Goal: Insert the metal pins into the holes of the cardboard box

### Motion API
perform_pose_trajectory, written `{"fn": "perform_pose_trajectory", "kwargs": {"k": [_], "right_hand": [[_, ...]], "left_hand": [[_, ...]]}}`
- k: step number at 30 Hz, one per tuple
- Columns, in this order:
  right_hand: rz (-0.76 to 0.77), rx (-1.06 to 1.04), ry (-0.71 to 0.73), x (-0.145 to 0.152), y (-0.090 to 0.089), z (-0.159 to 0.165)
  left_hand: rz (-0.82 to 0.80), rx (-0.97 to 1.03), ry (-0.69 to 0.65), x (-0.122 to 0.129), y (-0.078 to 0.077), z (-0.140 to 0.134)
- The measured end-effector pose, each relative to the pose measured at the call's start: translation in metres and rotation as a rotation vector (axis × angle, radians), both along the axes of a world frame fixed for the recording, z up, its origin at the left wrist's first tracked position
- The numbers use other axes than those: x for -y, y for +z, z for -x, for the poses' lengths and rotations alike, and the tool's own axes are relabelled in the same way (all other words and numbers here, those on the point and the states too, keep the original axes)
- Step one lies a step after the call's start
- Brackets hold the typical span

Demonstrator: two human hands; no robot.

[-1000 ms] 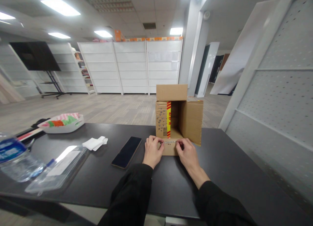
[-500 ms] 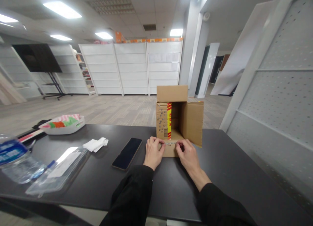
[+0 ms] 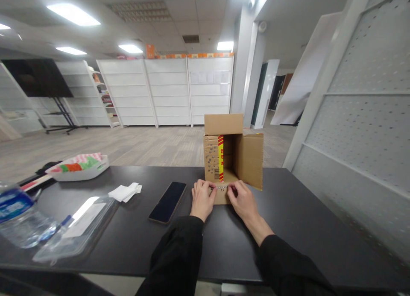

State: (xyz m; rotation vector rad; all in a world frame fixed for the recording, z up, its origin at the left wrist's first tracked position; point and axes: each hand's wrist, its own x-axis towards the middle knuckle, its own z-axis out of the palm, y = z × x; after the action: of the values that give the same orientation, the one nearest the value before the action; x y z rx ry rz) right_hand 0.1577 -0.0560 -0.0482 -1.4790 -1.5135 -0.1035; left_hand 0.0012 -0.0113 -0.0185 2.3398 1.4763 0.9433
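Observation:
A cardboard box (image 3: 212,157) stands on the dark table, its opening facing me and its flaps folded out. A short strand of small silvery beads (image 3: 222,188) stretches above the lower flap (image 3: 221,198). My left hand (image 3: 202,198) pinches its left end between thumb and fingertips. Its right end is pinched by my right hand (image 3: 243,198), whose curled fingers partly cover it. Both hands are close to the flap; whether they touch it I cannot tell. Several dark round spots and a yellow-red tape strip mark the box's left flap.
Left of my hands lies a dark phone (image 3: 167,202), and beyond it folded white tissues (image 3: 124,192). A clear plastic case (image 3: 78,230), a water bottle (image 3: 24,215) and a white basket with colourful cloth (image 3: 80,172) are farther left. A perforated panel (image 3: 368,116) rises at the right.
The right fingertips have come slightly nearer to the left ones, shortening the visible stretch of beads. Both pinches stay closed. The view has shifted a little.

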Motion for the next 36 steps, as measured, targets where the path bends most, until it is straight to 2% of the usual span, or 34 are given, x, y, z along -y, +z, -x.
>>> {"fn": "perform_pose_trajectory", "kwargs": {"k": [11, 36], "right_hand": [[-0.012, 0.037, 0.006, 0.0011, 0.0009, -0.0014], [-0.055, -0.062, 0.053, -0.0002, 0.0012, -0.0016]], "left_hand": [[0.018, 0.016, -0.006, -0.0002, 0.0009, -0.0003], [-0.022, 0.006, -0.003, -0.0042, -0.0029, 0.0010]]}}
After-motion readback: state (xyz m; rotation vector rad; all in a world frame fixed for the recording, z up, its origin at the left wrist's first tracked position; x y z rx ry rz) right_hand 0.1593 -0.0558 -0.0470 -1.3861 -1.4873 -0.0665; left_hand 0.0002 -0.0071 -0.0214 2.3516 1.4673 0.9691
